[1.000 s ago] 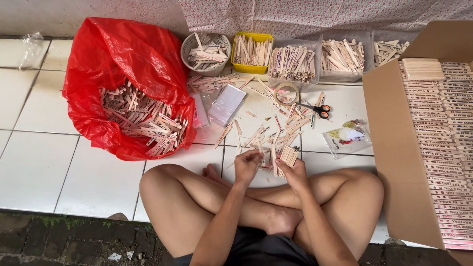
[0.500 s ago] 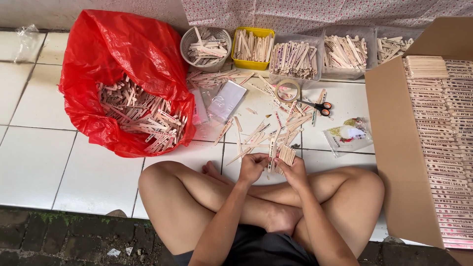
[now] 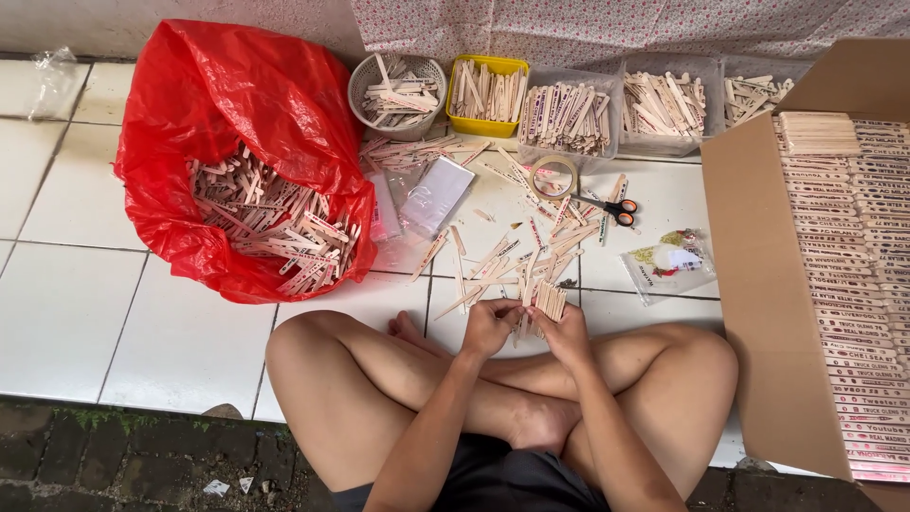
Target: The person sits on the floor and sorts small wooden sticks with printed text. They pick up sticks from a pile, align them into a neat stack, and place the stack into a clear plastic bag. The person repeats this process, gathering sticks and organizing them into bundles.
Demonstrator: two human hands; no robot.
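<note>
I sit cross-legged on white floor tiles. My right hand [image 3: 567, 332] grips a small bundle of flat wooden sticks [image 3: 550, 301], held upright over my lap. My left hand [image 3: 488, 327] is closed beside it, pinching a stick at the bundle's left edge. Just beyond both hands, several loose wooden sticks [image 3: 512, 261] lie scattered on the tiles.
A red plastic bag [image 3: 204, 104] full of sticks lies at the left. A round basket [image 3: 395, 81], a yellow tub [image 3: 486, 93] and clear trays [image 3: 569, 114] of sticks line the wall. Tape roll [image 3: 555, 175], scissors [image 3: 614, 209], plastic packets [image 3: 436, 194]. An open cardboard box [image 3: 758, 275] of stacked sticks stands right.
Both hands have drawn slightly nearer to my lap and closer together around the bundle. The rest of the scene stays as it was.
</note>
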